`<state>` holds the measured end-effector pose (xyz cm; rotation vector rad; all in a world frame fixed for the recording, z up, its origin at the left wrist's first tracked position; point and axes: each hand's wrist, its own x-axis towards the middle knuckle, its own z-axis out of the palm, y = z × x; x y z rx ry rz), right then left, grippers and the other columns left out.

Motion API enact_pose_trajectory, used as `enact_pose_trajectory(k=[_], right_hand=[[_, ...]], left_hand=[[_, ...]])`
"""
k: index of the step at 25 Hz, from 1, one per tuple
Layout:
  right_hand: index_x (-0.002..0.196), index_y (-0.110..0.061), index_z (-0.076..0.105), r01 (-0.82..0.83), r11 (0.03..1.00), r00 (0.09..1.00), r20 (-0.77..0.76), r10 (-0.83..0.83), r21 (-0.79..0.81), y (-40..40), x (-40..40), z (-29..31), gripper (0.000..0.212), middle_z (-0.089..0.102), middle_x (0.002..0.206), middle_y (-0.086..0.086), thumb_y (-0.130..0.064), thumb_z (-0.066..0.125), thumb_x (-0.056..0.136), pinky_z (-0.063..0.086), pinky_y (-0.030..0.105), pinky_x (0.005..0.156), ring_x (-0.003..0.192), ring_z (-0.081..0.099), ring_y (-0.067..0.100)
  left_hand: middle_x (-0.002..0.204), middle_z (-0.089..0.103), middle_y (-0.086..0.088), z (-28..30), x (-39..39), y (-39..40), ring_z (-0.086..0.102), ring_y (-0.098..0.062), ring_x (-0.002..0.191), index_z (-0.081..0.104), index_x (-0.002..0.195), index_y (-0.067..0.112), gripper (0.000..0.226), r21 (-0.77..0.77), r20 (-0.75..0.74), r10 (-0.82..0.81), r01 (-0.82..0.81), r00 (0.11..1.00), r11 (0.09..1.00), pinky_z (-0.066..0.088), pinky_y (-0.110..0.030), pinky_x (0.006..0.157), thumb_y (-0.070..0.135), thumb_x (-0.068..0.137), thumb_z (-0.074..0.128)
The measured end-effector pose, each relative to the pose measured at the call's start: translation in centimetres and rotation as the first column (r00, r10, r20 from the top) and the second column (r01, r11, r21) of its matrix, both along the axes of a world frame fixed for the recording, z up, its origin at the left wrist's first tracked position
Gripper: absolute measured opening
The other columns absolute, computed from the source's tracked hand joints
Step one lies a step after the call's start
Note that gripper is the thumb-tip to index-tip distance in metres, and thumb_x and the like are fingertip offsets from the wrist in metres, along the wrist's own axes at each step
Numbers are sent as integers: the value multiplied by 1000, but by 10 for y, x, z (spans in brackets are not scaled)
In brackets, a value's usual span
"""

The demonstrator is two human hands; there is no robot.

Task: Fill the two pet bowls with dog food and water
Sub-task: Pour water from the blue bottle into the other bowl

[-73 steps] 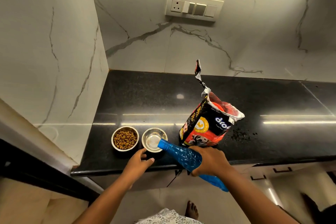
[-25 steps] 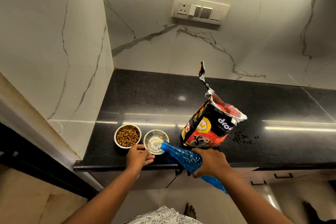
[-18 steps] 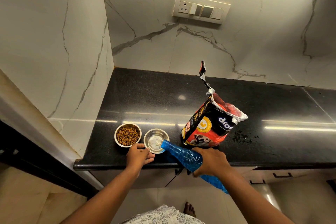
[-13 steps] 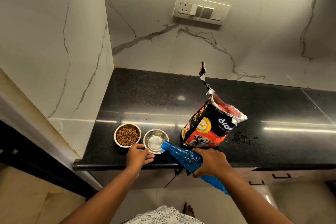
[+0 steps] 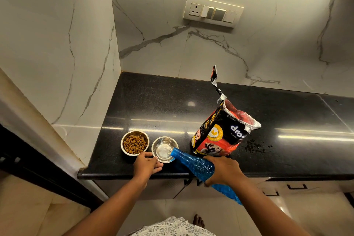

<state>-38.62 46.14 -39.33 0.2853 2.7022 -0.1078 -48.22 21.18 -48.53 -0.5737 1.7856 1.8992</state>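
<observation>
A black stone table runs along a marbled wall. Near its front edge an opened dog food bag stands upright. The blue bottle, tipped with its mouth over the water bowl's rim, is gripped round its body by the right hand. The left hand curls loosely at the front edge, fingertips touching the water bowl. Just left of it, toward the table's left corner, sits the kibble bowl, full.
</observation>
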Motion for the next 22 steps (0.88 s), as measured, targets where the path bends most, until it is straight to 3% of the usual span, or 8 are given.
enact_pose_trajectory(k=[22], right_hand=[[143,-42,44,-6,1000,1000,5,6,8,1,-3,-3,97,63,133,-11,-66,81,56,47,33,96,122,56,15]], left_hand=[[98,69,-26,2,1,-5,73,-29,82,53,113,0,21,-18,-17,-29,28,999,999,61,-33,66,1,93,59]])
